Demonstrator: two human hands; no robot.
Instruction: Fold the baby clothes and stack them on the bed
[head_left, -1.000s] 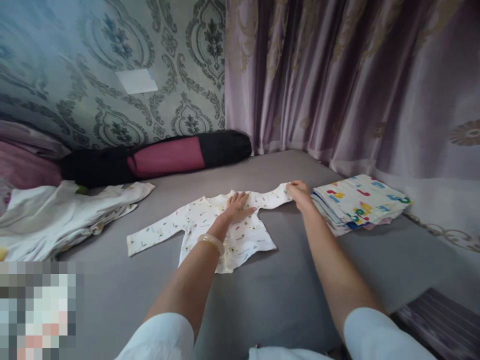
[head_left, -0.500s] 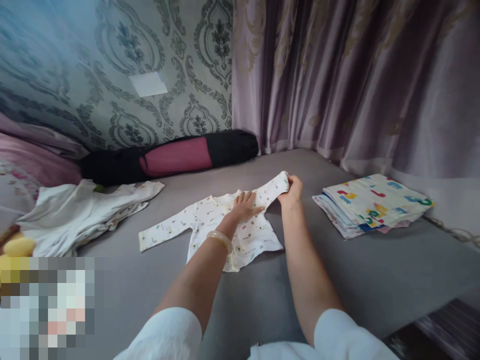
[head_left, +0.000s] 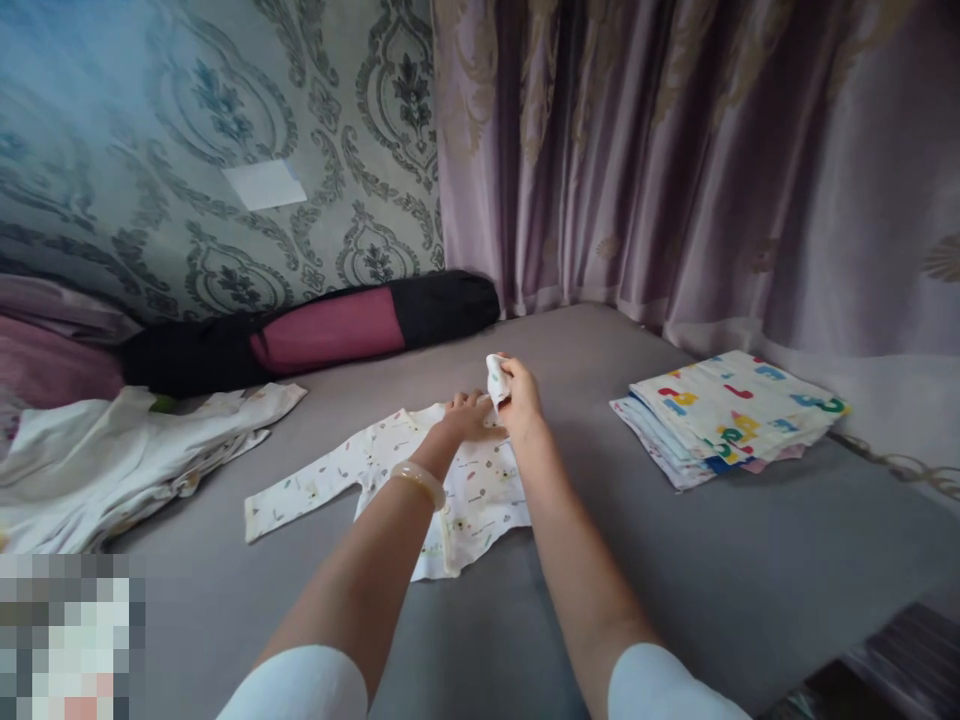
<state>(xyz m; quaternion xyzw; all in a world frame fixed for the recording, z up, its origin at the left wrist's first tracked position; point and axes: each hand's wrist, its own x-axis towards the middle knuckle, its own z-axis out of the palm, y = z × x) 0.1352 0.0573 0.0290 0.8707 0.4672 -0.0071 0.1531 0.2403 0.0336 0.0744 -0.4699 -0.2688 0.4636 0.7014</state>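
Observation:
A small white printed baby shirt point(head_left: 480, 490) lies spread on the grey bed sheet point(head_left: 315, 620), one sleeve stretched out to the left. My left hand point(head_left: 466, 415), with a pale bangle point(head_left: 418, 482) on its wrist, rests on the upper right of the shirt with its fingers spread. Pinched in my right hand point(head_left: 520, 395) is the cuff end of the right sleeve, raised off the bed and bent in toward my left hand. My left hand and forearm hide part of the shirt's middle.
To the right sits a stack of folded clothes point(head_left: 742, 410) with a colourful printed piece on top. Loose white clothes point(head_left: 142, 455) are heaped on the left. A long black and pink bag point(head_left: 330, 330) lies along the wall, and a purple curtain point(head_left: 570, 150) hangs behind.
My right hand has brought the sleeve end leftward, from stretched out to folded in close to my left hand. My left hand stays on the shirt. The view has shifted slightly right.

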